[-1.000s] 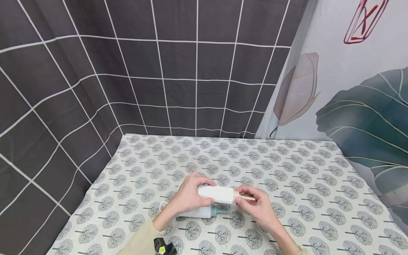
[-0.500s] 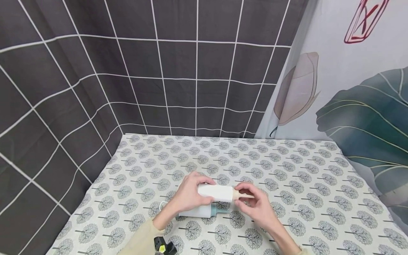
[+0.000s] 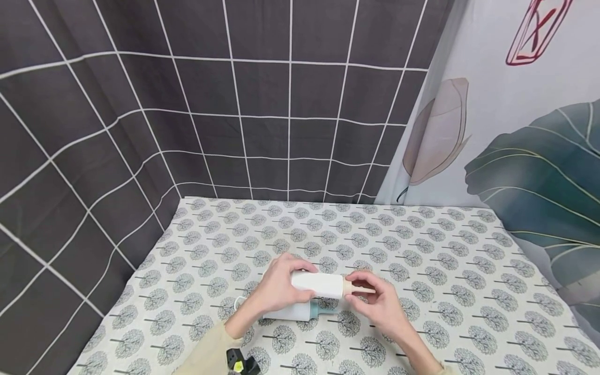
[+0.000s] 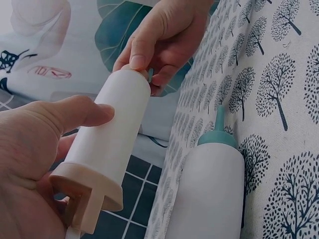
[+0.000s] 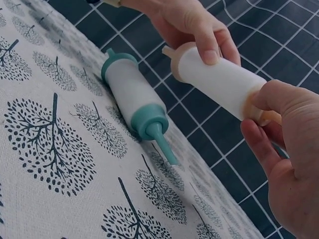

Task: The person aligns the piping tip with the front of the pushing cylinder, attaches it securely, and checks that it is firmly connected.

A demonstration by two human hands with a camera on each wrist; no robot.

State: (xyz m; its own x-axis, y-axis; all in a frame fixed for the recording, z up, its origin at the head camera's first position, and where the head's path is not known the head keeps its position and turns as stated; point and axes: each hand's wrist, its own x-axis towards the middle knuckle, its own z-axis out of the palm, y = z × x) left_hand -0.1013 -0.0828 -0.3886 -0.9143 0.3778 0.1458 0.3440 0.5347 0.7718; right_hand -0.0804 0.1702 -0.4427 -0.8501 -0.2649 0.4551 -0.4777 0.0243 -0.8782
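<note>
My left hand grips a white squeeze bottle lengthwise above the table, thumb along its near side. The bottle's beige cap and thin nozzle point right. Around this cap my right hand pinches with thumb and forefinger; in the right wrist view its fingertips sit at the cap's rim. A beige end piece with a bracket shape closes the other end, beside the left palm. Just below lies a second white squeeze bottle with a teal nozzle cap, partly hidden in the head view by the left hand.
A cloth printed with trees covers the table. Dark curtains with white grid lines hang behind and to the left, a leaf-patterned curtain to the right. A black device sits by the left sleeve.
My right thumb and fingers have shifted slightly around the beige cap, so more of it shows now. The left hand and both bottles stay nearly where they were.
</note>
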